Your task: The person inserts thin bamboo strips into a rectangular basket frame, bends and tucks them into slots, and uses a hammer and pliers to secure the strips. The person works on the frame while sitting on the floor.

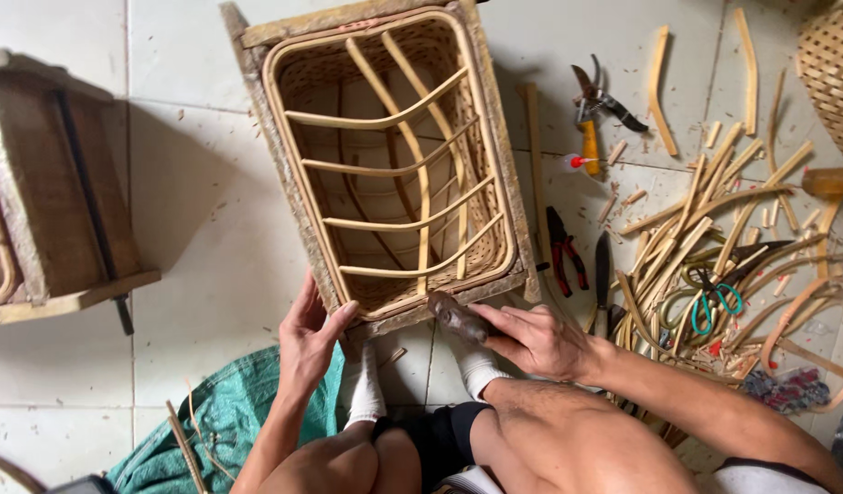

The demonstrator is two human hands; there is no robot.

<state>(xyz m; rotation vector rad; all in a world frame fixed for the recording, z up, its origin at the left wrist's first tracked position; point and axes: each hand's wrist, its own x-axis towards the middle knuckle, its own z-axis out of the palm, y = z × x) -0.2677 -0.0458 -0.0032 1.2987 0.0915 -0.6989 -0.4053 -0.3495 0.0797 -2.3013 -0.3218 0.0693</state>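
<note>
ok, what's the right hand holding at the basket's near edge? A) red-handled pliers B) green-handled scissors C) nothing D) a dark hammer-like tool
D: the right hand grips a dark, worn hammer-like tool with its head at the near rim of the rattan basket; the green-handled scissors and red-handled pliers lie untouched on the floor.
</note>
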